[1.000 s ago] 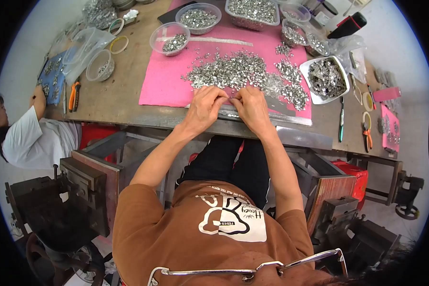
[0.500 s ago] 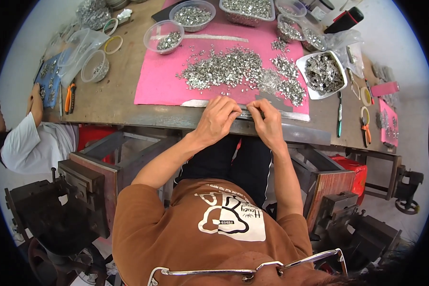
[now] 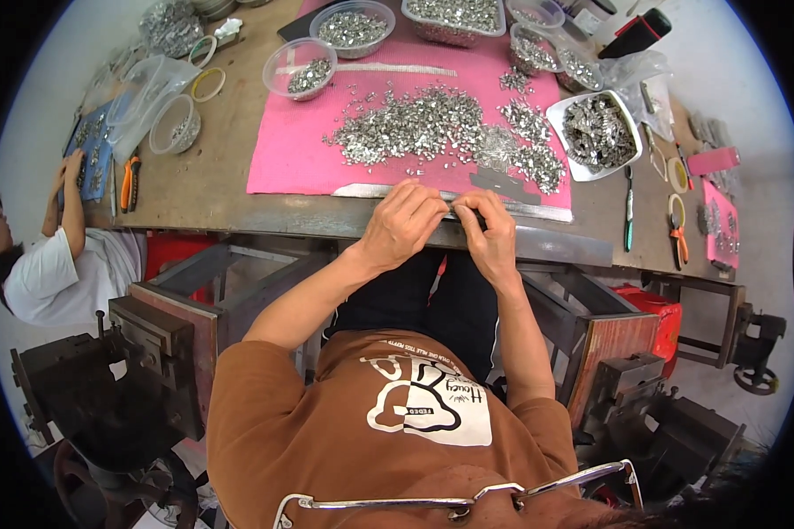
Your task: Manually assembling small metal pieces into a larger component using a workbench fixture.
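At the front edge of the table, my left hand (image 3: 401, 222) and my right hand (image 3: 490, 234) are close together, fingertips nearly meeting. Each has its thumb and fingers pinched; whatever they grip is too small to make out. Just beyond them spreads a pink mat (image 3: 295, 150) with a large pile of small shiny metal pieces (image 3: 410, 123) on it. A heap of thin, pale metal bits (image 3: 496, 148) lies to the right of the pile, near a flat grey strip (image 3: 500, 183). A silvery band (image 3: 543, 212) runs along the mat's near edge.
Clear tubs (image 3: 300, 69) of metal pieces stand at the back. On the right are a white bowl (image 3: 602, 132) of metal parts, a tweezer-like tool (image 3: 629, 210) and orange pliers (image 3: 677, 234). More orange pliers (image 3: 130, 183) lie left. A co-worker (image 3: 57, 264) sits at far left.
My right hand has shifted slightly left, closing the gap to my left hand, which stays nearly still. The co-worker's arms have moved at the far left.
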The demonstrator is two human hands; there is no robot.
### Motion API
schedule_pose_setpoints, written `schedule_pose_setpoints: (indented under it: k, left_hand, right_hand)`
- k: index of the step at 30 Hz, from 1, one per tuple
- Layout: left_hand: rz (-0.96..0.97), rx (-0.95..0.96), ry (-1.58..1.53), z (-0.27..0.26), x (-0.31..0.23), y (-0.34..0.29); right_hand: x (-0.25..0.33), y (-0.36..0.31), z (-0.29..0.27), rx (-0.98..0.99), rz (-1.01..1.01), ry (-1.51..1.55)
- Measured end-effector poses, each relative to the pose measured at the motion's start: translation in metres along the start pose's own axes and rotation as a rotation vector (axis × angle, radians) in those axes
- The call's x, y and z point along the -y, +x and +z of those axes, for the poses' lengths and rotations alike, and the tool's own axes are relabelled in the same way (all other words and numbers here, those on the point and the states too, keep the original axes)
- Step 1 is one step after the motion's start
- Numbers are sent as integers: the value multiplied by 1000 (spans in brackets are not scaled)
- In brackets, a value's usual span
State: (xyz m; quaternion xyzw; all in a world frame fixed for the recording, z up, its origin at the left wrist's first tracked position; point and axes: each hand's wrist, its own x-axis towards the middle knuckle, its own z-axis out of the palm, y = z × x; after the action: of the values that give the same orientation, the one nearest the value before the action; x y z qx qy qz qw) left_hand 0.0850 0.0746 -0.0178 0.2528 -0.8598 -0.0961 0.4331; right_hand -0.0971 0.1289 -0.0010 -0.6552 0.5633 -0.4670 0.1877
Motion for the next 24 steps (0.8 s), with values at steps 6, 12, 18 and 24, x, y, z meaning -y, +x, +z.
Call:
schedule_pose_setpoints:
  k: [6,12,18,24]
  left_hand:
    - [-23,28,-53,-3,4,-12]
    - [-196,-57,-181,-7,-2,-14]
    - [-314,-103,39,-19,33,-2]
    - [-299,66,75,-23,46,14]
  right_hand:
    - [4,-1,1,-19,-63,-100]
    - [8,-1,7,-45,-148,-207]
    - [6,0,10,-47,-192,-278]
    - [7,1,11,-42,-240,-309]
